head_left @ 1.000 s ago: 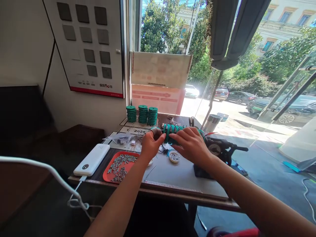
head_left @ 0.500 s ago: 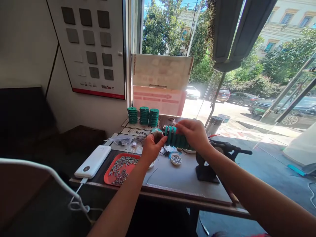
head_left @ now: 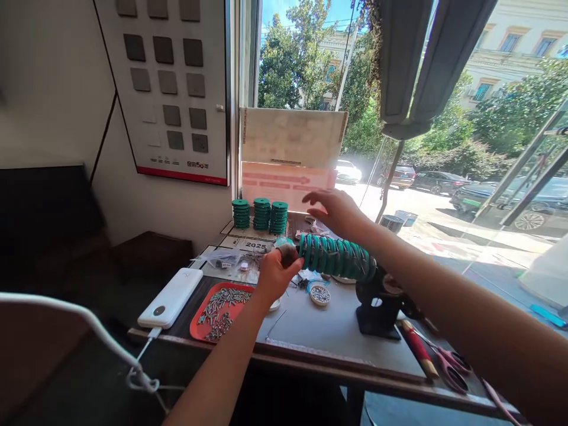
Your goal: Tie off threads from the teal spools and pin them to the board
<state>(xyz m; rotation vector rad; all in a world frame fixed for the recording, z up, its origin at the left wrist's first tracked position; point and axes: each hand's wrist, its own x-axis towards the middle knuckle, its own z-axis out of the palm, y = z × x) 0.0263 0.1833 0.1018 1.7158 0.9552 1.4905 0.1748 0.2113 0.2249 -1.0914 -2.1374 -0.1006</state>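
A row of green spools point(head_left: 335, 257) lies nearly level, wound with dark line, on a black hand-cranked stand point(head_left: 377, 316). My left hand point(head_left: 276, 273) is closed at the row's left end, thumb and forefinger pinching it; a pale wrap covers one finger. Above the spools, my right hand point(head_left: 335, 212) hovers with its fingers apart and holds nothing. Below the row sits a small white dish point(head_left: 319, 294) of tiny pale pieces. Left of my left forearm, a red tray point(head_left: 208, 299) carries many small metal parts.
Three stacks of green spools point(head_left: 261, 216) stand at the table's back. A white power bank point(head_left: 171, 299) with a cable lies on the left. Scissors point(head_left: 452, 370) and a red-handled tool point(head_left: 419, 349) lie at the right front. Plastic bags point(head_left: 219, 258) lie behind the tray.
My right hand has let go of the spools and risen, its fingers spreading. My left hand stays at the left end. The view has shifted, bringing the scissors into sight.
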